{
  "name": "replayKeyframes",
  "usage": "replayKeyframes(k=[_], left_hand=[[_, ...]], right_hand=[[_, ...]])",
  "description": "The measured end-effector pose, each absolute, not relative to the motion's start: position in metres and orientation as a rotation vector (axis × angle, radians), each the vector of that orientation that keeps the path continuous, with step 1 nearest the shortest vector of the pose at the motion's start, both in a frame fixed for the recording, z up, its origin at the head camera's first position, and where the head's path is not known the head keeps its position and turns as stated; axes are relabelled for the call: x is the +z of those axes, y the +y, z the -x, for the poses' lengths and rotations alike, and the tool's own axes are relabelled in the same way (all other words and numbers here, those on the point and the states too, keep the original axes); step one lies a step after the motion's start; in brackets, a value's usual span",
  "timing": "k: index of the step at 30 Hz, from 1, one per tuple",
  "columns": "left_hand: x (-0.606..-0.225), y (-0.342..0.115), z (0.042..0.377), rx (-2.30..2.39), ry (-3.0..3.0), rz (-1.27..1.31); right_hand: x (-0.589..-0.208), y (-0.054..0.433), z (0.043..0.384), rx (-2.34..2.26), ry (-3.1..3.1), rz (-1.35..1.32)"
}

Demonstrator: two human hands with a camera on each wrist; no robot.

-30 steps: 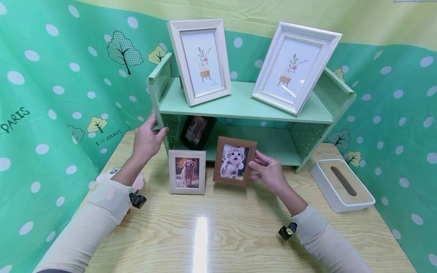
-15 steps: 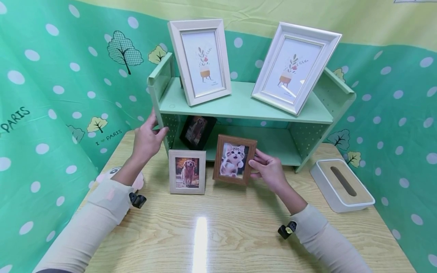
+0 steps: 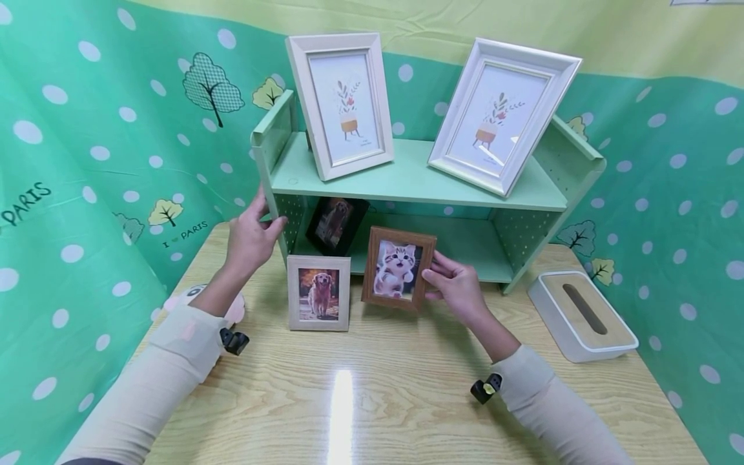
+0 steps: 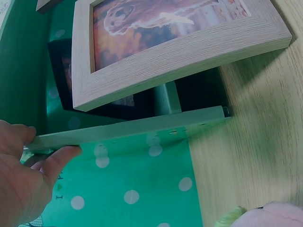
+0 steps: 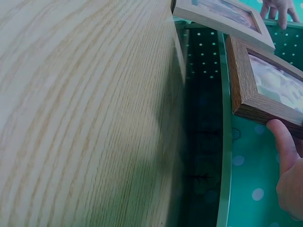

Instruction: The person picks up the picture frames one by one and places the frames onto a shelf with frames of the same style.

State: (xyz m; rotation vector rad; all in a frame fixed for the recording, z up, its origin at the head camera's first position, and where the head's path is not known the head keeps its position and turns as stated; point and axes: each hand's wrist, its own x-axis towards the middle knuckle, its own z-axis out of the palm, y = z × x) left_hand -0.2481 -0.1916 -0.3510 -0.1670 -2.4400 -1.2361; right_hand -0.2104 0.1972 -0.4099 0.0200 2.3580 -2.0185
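Note:
My right hand (image 3: 462,290) pinches the right edge of a brown wooden picture frame (image 3: 367,284) with a kitten photo, held slightly tilted in front of the lower shelf. In the right wrist view, the thumb (image 5: 282,144) lies on this brown frame (image 5: 255,101). My left hand (image 3: 248,240) grips the left side panel of the green shelf (image 3: 418,177); the left wrist view shows thumb and fingers on either side of the panel edge (image 4: 128,126). A pale wooden frame (image 3: 320,326) with a dog photo stands upright on the table, left of the brown one.
A black frame (image 3: 352,226) leans inside the lower shelf at left. Two white frames (image 3: 383,123) with plant pictures stand on top. To the right sits a tissue box (image 3: 558,329); a pink plush toy (image 3: 235,310) is partly hidden behind the left forearm.
The brown frame has risen slightly in my right hand and its lean has shifted a little. My left hand stays on the shelf panel.

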Motion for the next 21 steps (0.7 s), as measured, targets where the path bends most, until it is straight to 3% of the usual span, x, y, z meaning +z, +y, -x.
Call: replayKeyframes(k=[21], left_hand=[[-0.3531,-0.1922,0.2502,-1.217,-2.428,0.177]], right_hand=[[-0.4071,0.1933,0.2196,-2.046,2.387,-0.031]])
